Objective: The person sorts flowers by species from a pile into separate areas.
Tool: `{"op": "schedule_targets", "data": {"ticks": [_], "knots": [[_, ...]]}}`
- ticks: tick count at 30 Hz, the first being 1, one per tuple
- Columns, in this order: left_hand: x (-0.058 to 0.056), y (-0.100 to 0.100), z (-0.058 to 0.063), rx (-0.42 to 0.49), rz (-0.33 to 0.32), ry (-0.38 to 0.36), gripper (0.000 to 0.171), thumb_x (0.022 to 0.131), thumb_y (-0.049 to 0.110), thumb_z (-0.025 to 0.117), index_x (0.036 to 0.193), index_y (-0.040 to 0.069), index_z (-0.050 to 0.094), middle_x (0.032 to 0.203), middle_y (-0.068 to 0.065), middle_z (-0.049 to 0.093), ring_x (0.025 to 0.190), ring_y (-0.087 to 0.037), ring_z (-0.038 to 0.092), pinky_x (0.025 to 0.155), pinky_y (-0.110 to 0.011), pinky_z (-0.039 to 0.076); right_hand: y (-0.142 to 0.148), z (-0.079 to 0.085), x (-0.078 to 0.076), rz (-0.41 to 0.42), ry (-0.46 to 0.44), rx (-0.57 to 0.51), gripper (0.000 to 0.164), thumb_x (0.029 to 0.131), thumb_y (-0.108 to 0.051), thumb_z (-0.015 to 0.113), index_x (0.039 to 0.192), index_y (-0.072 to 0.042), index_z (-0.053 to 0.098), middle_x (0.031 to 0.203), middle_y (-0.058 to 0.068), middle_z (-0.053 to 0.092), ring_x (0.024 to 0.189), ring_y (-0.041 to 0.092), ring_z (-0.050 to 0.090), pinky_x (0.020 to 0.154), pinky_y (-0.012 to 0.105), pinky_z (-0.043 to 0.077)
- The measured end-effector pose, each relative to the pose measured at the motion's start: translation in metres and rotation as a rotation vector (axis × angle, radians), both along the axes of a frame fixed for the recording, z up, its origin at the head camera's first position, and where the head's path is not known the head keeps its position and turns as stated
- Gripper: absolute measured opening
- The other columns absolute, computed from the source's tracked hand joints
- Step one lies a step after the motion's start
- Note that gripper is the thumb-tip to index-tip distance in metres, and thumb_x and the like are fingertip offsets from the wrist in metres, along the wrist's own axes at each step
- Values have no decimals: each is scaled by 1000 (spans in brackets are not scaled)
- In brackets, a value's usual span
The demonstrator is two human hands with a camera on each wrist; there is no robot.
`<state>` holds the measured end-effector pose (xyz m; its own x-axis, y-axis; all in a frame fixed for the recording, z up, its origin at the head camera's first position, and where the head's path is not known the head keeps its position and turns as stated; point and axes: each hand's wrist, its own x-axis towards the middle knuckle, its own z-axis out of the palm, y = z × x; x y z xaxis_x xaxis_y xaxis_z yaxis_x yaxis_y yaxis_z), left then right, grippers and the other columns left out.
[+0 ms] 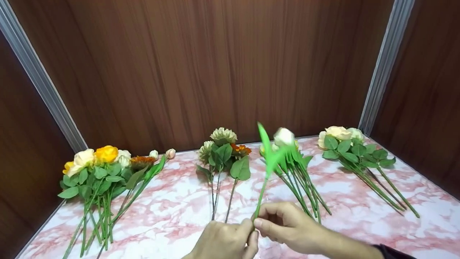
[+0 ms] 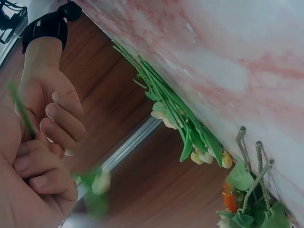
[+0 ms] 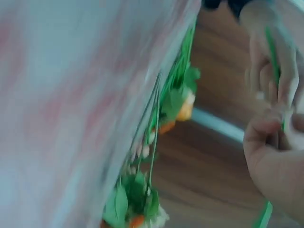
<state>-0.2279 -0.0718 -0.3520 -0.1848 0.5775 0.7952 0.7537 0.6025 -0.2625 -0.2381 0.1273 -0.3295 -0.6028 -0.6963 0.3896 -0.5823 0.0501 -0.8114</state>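
Note:
Upright in front of me stands a white tulip [image 1: 268, 171] with bright green leaves, its top blurred. My left hand [image 1: 226, 239] grips the lower stem, its fingers curled round it. Just above, my right hand [image 1: 287, 226] pinches the same stem between thumb and fingers. In the left wrist view the stem end sticks out past my left hand [image 2: 40, 175], and the blurred pale bloom [image 2: 101, 182] hangs below. The right wrist view has my right hand [image 3: 273, 156] close against my left hand [image 3: 275, 66], the green stem between them.
On the pink-and-white marbled table [image 1: 161, 216] lie more flowers: a mixed yellow and cream bunch [image 1: 97, 176] at left, several stems with orange and pale blooms [image 1: 222, 154] mid-table, tulips [image 1: 300, 180] behind my right hand, and cream roses [image 1: 355, 151] at right. Brown panels [image 1: 215, 72] enclose the table.

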Motion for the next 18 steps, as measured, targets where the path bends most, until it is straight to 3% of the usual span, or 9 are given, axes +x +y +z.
{"op": "schedule_targets", "data": {"ticks": [3,6,8,11,13,15,18], "knots": [[2,2,-2,-32,19,-19,24,79,27,62,64,19,46,40,14,34,37,4,17,35,-14,10,-3,1,5,-70,-66,-11,19,95,-12,50,82,1,55,60,20,47,53,-4,43,40,17,35],[3,0,-1,-95,25,-73,23,85,33,61,70,20,49,44,14,38,35,3,25,35,-13,14,-1,4,2,-169,-38,75,23,96,-21,51,82,-4,56,61,16,53,52,-3,45,40,20,41],[1,-4,3,-125,8,-162,21,87,35,60,74,19,53,47,14,45,36,3,34,36,-9,19,4,7,-5,-273,1,152,21,96,-25,50,86,-8,59,65,11,59,52,0,49,42,23,45],[-9,-18,14,-137,24,-378,19,92,33,56,81,17,59,54,11,54,42,2,42,40,-6,29,17,8,-27,-453,37,250,18,95,-21,50,95,-7,62,71,7,63,55,9,55,45,25,50],[-21,-32,22,-96,87,-518,19,93,31,54,83,16,61,59,8,58,45,1,46,44,-7,36,30,6,-45,-576,51,322,18,94,-17,51,104,-4,61,73,5,64,57,12,57,48,23,51],[-36,-49,29,-57,202,-640,22,94,31,50,85,14,61,59,7,56,46,-1,45,45,-10,38,46,0,-64,-659,98,397,24,92,-12,53,113,0,57,74,5,63,59,13,57,50,21,50],[-62,-77,36,13,373,-736,28,95,34,48,90,11,64,58,5,54,46,-4,45,43,-14,40,68,-8,-85,-727,170,491,35,89,-7,56,124,-4,49,73,3,63,56,10,53,48,21,47]]}}
